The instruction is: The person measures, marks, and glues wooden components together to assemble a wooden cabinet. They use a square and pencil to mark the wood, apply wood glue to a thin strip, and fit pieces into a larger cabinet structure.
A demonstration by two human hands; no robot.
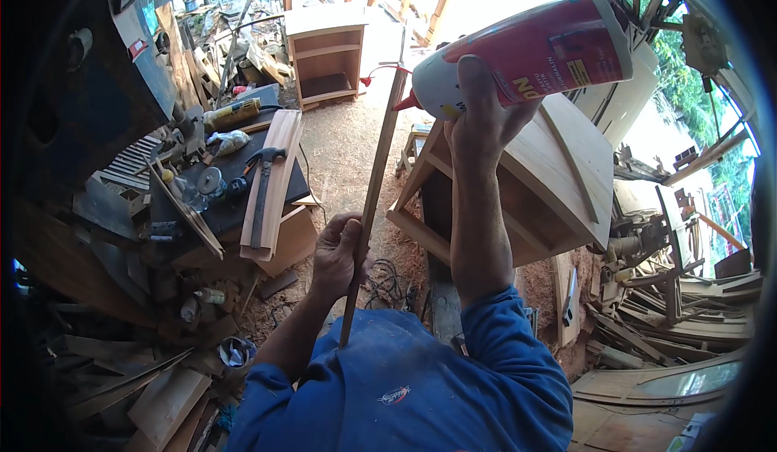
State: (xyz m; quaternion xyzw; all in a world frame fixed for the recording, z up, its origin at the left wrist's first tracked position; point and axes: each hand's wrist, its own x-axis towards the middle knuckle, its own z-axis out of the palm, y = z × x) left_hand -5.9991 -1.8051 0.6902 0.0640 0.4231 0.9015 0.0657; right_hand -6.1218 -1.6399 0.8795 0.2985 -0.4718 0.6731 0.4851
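My left hand (pixel 335 259) is closed around a long, narrow wooden strip (pixel 379 154). The strip stands at a steep slant, its lower end close to my blue shirt and its upper end pointing away. In my right hand (pixel 483 120) is a large white and red glue bottle (pixel 558 51), held nearly on its side. Its red nozzle (pixel 406 102) points left and a little down, close to the strip's upper part. Whether the tip touches the wood I cannot tell. A red cap on a thin loop shows just beyond the strip.
An unpainted wooden cabinet (pixel 558 161) stands behind my right forearm. Another small cabinet (pixel 325 59) is at the back. On the left bench, a hammer (pixel 261 189) lies on boards beside a yellow tool (pixel 232 114). A handsaw (pixel 570 297) rests at right. Sawdust covers the floor.
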